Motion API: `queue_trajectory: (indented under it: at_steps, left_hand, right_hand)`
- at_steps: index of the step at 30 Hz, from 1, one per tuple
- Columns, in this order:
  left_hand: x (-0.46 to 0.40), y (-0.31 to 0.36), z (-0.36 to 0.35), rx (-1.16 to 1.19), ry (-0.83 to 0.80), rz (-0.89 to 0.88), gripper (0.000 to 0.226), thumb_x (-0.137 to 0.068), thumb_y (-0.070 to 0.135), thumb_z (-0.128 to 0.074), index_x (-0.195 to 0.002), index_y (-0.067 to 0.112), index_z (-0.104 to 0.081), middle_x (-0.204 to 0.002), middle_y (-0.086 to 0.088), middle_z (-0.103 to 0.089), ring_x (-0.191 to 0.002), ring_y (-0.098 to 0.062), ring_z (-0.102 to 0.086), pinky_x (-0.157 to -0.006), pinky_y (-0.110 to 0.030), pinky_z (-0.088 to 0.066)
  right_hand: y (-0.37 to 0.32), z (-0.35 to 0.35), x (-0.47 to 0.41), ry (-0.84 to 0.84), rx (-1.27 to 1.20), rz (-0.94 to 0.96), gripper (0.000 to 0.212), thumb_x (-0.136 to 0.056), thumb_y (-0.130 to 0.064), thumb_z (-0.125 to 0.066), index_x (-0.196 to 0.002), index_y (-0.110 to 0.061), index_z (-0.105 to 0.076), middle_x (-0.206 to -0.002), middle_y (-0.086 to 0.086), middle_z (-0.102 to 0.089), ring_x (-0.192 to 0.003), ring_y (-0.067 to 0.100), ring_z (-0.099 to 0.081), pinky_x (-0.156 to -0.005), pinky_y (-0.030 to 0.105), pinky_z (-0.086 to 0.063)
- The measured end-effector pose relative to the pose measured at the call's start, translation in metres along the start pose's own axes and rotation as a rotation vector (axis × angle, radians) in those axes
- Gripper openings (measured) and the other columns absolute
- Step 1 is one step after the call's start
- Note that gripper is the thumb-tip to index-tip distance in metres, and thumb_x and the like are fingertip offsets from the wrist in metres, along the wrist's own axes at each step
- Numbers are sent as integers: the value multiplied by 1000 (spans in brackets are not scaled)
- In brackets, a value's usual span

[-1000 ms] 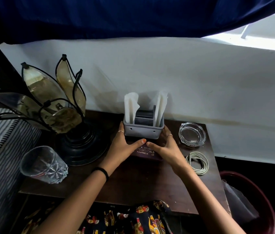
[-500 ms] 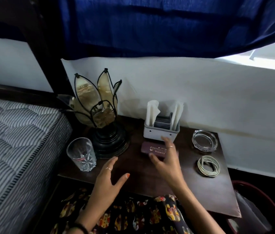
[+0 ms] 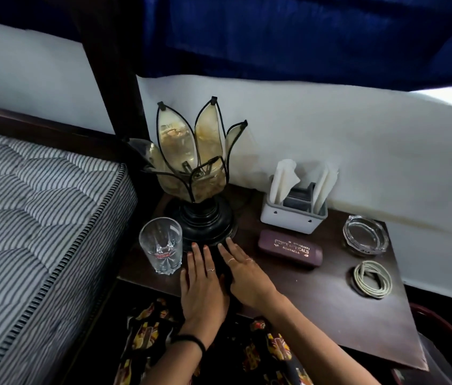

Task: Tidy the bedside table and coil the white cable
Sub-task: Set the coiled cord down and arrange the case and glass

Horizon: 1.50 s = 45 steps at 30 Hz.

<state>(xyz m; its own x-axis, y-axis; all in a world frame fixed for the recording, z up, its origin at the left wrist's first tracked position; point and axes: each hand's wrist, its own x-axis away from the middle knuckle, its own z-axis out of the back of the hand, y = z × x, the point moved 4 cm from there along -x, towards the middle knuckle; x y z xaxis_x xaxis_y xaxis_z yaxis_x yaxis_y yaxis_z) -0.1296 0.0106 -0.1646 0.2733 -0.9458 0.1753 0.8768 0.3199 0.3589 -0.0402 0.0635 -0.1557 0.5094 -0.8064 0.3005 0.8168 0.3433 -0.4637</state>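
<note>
Just in front of the lamp [image 3: 197, 173] base both hands lie flat and open, holding nothing: left hand [image 3: 201, 287] beside the glass [image 3: 161, 245], right hand [image 3: 247, 276] just right of it, fingertips near the base. A second ago both were at the organizer [image 3: 292, 215] and case [image 3: 290, 250]; now they have left those, so that part looks settled and the lamp seems next. Right of the lamp: organizer at the wall, case in front of it. Further right, ashtray [image 3: 365, 236], then cable [image 3: 372, 278] already coiled on the table [image 3: 316, 307]
</note>
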Motion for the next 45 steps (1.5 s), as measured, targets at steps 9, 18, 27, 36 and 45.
queue_trajectory:
  at_steps: [9, 18, 27, 36, 45]
  left_hand:
    - [-26, -9, -17, 70, 84, -84, 70, -83, 47, 9, -144, 14, 18, -152, -3, 23, -143, -13, 10, -112, -32, 8]
    - [-36, -11, -15, 42, 75, -73, 65, -89, 39, -17, -145, 6, -23, -154, -11, -14, -140, -20, -28, -109, -35, -17]
    - [-15, -21, -7, -48, -60, -181, 82, -77, 53, 8, -149, 14, 2, -158, -2, 7, -144, -12, 7, -115, -32, 0]
    - [31, -46, 17, -111, -219, -149, 66, -98, 42, -33, -150, 16, -3, -160, 0, 4, -146, -16, 0, -117, -36, -10]
    - [51, -44, 38, -47, -125, 21, 50, -96, 37, -44, -140, 15, -37, -150, -2, -33, -129, -17, -45, -99, -32, -44]
  right_hand:
    - [7, -2, -21, 89, 78, -32, 70, -91, -14, -41, -152, -24, -8, -161, -1, 0, -148, 12, -3, -121, 31, -7]
    - [9, 2, -31, 83, 91, -81, 71, -91, -20, -43, -152, -22, -8, -161, -2, -4, -148, 10, -3, -121, 31, -8]
    - [-6, 17, -25, 13, -121, -137, 59, -92, -9, -42, -148, -19, -27, -159, 2, -19, -145, 21, -22, -116, 31, -22]
    - [-85, 41, -9, 160, -340, 97, 76, -82, -58, -58, -144, -22, -31, -148, 1, -36, -138, 21, -34, -113, 39, -33]
    - [-123, 36, -24, 83, -123, 139, 100, -73, -52, -72, -149, -31, -12, -157, 1, -12, -139, 36, -28, -108, 50, -37]
